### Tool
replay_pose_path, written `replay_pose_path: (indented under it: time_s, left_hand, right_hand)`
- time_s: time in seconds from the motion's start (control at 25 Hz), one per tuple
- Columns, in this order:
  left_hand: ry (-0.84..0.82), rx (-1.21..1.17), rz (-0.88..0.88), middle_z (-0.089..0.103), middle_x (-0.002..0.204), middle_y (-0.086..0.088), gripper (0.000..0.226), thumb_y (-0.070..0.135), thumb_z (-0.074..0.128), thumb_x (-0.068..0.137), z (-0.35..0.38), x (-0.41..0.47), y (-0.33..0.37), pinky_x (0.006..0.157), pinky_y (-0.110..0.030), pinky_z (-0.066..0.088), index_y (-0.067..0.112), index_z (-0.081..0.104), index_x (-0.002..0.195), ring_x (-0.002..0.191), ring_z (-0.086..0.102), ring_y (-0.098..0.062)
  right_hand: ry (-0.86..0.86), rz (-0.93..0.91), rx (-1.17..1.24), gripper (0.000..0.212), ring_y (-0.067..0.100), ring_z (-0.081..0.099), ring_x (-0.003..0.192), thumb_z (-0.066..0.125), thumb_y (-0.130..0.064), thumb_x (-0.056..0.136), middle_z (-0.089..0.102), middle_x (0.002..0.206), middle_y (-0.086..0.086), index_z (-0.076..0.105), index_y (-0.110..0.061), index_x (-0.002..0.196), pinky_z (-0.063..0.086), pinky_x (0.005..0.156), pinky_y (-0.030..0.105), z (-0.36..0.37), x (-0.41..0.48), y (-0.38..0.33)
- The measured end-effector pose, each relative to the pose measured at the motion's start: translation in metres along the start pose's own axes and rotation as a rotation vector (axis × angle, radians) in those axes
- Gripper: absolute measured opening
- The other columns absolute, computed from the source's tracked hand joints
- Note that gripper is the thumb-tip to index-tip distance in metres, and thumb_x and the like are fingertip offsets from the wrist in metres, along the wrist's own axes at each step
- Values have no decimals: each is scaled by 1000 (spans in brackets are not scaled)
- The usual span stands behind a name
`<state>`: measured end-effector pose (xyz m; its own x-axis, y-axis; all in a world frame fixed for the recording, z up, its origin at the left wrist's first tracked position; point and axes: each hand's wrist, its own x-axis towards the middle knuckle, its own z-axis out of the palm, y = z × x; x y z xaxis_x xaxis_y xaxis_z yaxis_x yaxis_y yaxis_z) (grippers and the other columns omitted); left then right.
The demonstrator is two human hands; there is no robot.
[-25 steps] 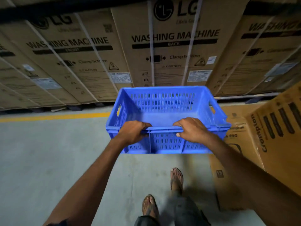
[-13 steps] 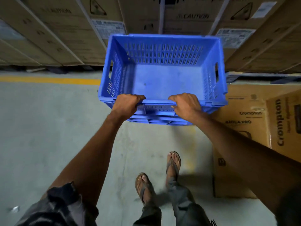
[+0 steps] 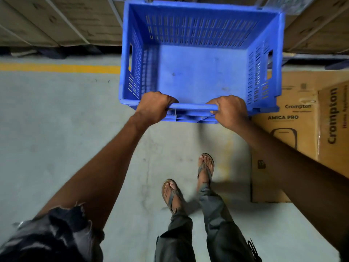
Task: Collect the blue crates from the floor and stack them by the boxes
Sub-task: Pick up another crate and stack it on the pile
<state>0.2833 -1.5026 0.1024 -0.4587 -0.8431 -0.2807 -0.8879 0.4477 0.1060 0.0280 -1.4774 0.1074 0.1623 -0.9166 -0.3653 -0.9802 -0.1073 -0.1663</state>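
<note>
The left hand (image 3: 154, 106) and the right hand (image 3: 229, 112) each grip the near rim of the blue crate (image 3: 200, 72), fingers curled over its edge. The crate is empty and held off the concrete floor (image 3: 56, 120), filling the upper centre of the frame. Just right of it, a Crompton carton (image 3: 294, 114) stands on the floor at the right edge. Large cardboard boxes (image 3: 66, 19) run along the top of the frame, behind a yellow floor line (image 3: 56, 68) at upper left. Sandalled feet (image 3: 188, 178) show at lower centre.
</note>
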Motion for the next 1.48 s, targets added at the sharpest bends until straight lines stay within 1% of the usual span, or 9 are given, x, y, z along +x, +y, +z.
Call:
replay_pose_path:
  time_s: [0.28, 0.68, 0.8, 0.88, 1.0, 1.12, 1.28, 1.36, 1.48]
  left_hand:
    - [-104, -38, -13, 71, 93, -9, 19, 22, 59, 90, -6, 16, 1, 70, -40, 48, 27, 71, 103, 92, 65, -37]
    - [-41, 62, -40, 71, 103, -12, 29, 34, 66, 92, 9, 19, 6, 78, -42, 50, 29, 66, 120, 99, 65, -37]
    - [70, 9, -43, 67, 124, -1, 53, 51, 71, 84, 16, 8, 13, 94, -44, 42, 32, 57, 132, 115, 60, -30]
    - [146, -5, -41, 65, 125, 2, 54, 56, 73, 78, 19, 4, 14, 95, -45, 38, 30, 63, 124, 116, 55, -29]
    - [103, 48, -75, 69, 111, -2, 43, 53, 75, 77, 20, 14, 12, 90, -43, 40, 23, 70, 107, 106, 58, -32]
    - [44, 94, -90, 70, 105, -7, 39, 51, 75, 79, 17, 19, 13, 90, -45, 42, 22, 69, 104, 103, 60, -34]
    - [-67, 58, -176, 54, 139, -5, 66, 36, 78, 78, 4, 2, 22, 108, -50, 29, 30, 51, 138, 131, 44, -31]
    - [-24, -48, -245, 49, 143, -4, 73, 23, 71, 79, -11, -19, 37, 110, -50, 28, 31, 42, 145, 134, 41, -30]
    - [123, -424, -363, 62, 124, 4, 57, 14, 60, 79, -42, -70, 60, 96, -42, 48, 31, 51, 133, 114, 59, -25]
  right_hand:
    - [7, 38, -90, 26, 38, 66, 88, 66, -17, 76, 70, 87, 12, 73, -27, 100, 52, 73, 39, -2, 18, 0]
    - [-63, 38, -39, 38, 36, 64, 99, 72, -22, 75, 71, 100, 12, 71, -28, 112, 51, 82, 37, 6, 20, 7]
    - [56, 11, -16, 52, 34, 58, 110, 79, -27, 74, 69, 112, 9, 65, -26, 123, 44, 92, 41, 11, 1, 25]
    - [175, -4, -73, 48, 35, 56, 105, 78, -23, 75, 67, 107, 9, 61, -21, 119, 41, 89, 43, 23, -14, 40]
    - [239, 29, -184, 29, 36, 58, 92, 69, -5, 79, 65, 94, 12, 59, -15, 104, 40, 81, 42, 32, -9, 44]
    - [172, 101, -208, 39, 36, 59, 95, 62, 5, 76, 66, 97, 12, 61, -16, 108, 41, 86, 43, 27, 1, 34]
    - [-10, 40, -39, 58, 33, 51, 120, 64, -4, 80, 59, 126, 7, 52, -25, 132, 35, 98, 44, 5, -15, 38]
    - [82, 91, 76, 61, 32, 51, 122, 64, -7, 80, 60, 129, 6, 50, -26, 136, 35, 99, 44, -12, -35, 37]
    - [316, 240, 304, 39, 34, 57, 117, 63, -23, 86, 66, 122, 7, 59, -23, 125, 43, 98, 45, -27, -87, 24]
